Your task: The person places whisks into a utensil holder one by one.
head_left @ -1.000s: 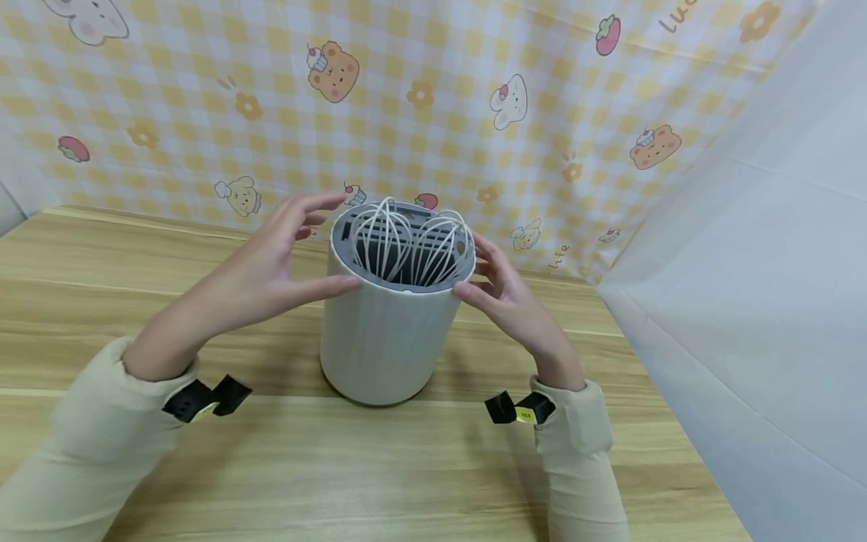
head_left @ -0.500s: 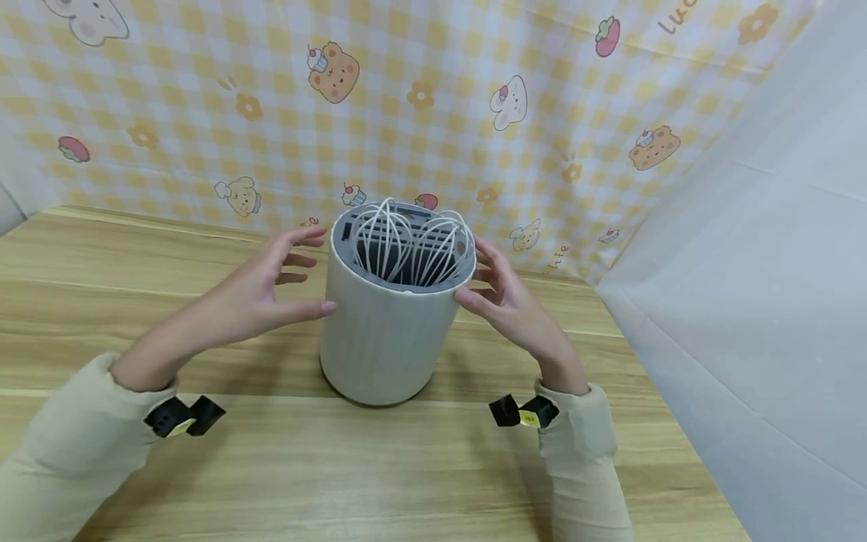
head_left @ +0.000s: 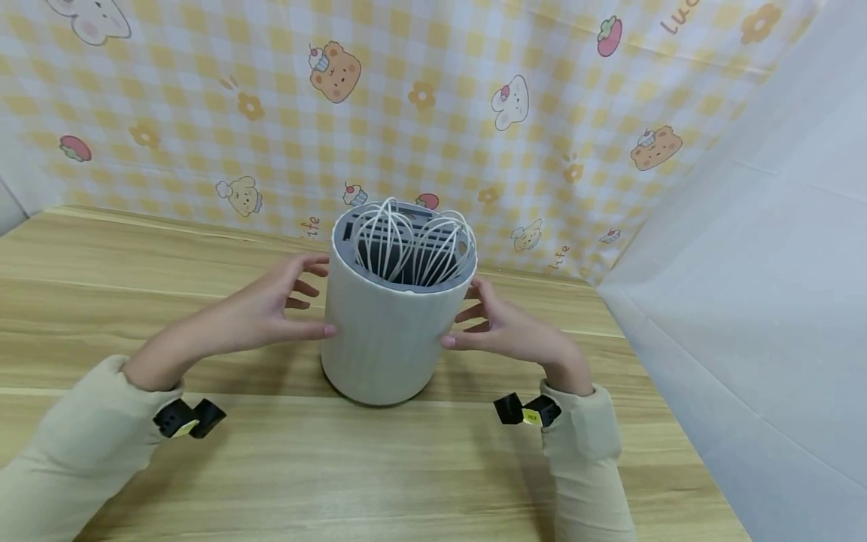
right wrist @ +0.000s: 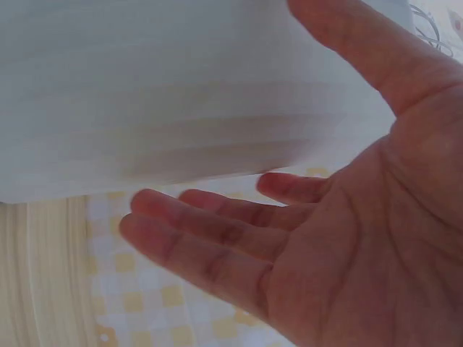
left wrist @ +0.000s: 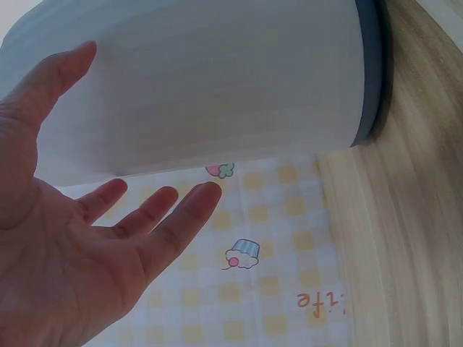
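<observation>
A white cylindrical utensil holder [head_left: 386,339] stands upright on the wooden table in the head view. Its top has a grey slotted insert [head_left: 345,252], and the wire loops of one whisk [head_left: 384,237] and another whisk [head_left: 443,245] stick up from it; their handles are hidden inside. My left hand [head_left: 278,312] is at the holder's left side, thumb tip at the wall, fingers relaxed and spread. On the opposite side, my right hand [head_left: 511,324] has its thumb near the wall and loosely extended fingers. Both wrist views show fingers beside the holder's smooth wall, not wrapped round it.
Behind the wooden table [head_left: 305,467] hangs a yellow checked cloth [head_left: 420,135] with cartoon prints. A white sheet [head_left: 759,301] closes off the right side. A black wrist camera [head_left: 186,418] sits on each sleeve.
My left hand has come off the holder's rim and moved down along its left side. My right hand has slid down from the rim to mid-height. The holder has stayed in place.
</observation>
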`<move>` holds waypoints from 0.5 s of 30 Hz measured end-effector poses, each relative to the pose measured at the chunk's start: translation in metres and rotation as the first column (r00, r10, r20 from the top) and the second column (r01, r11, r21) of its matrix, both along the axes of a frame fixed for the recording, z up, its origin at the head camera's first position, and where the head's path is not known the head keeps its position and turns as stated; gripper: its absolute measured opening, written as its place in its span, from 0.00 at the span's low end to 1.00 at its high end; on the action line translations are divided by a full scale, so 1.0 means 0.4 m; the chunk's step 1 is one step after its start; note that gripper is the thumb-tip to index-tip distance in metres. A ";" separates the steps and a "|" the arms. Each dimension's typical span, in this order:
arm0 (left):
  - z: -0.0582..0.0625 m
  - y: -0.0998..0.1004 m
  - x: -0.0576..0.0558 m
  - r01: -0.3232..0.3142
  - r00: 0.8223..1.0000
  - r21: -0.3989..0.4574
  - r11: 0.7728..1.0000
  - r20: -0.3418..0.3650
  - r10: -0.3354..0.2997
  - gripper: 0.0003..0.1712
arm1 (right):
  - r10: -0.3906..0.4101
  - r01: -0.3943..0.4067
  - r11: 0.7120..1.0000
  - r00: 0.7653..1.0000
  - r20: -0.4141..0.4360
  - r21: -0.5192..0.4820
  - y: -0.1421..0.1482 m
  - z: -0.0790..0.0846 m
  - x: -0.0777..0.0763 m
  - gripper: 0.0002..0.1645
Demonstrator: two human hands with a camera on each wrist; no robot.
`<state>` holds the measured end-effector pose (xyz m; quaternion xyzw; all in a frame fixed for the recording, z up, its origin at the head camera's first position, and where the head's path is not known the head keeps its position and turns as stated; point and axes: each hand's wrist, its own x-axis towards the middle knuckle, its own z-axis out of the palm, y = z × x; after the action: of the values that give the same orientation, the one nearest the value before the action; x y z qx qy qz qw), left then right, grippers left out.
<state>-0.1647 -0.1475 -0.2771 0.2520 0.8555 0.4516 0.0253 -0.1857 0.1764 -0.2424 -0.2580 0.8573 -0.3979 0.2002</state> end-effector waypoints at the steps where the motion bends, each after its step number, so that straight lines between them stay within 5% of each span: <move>1: -0.001 0.000 0.000 0.006 1.000 -0.001 1.000 0.002 -0.006 0.51 | 0.002 -0.002 1.000 1.000 0.005 0.016 0.000 -0.002 -0.002 0.53; 15: -0.011 0.002 -0.004 0.008 1.000 -0.018 1.000 0.026 -0.007 0.50 | 0.019 -0.019 1.000 0.999 0.027 0.016 -0.003 -0.013 -0.007 0.52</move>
<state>-0.1663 -0.1467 -0.2814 0.2492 0.8583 0.4467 0.0402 -0.1884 0.1752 -0.2477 -0.2591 0.8553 -0.3925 0.2175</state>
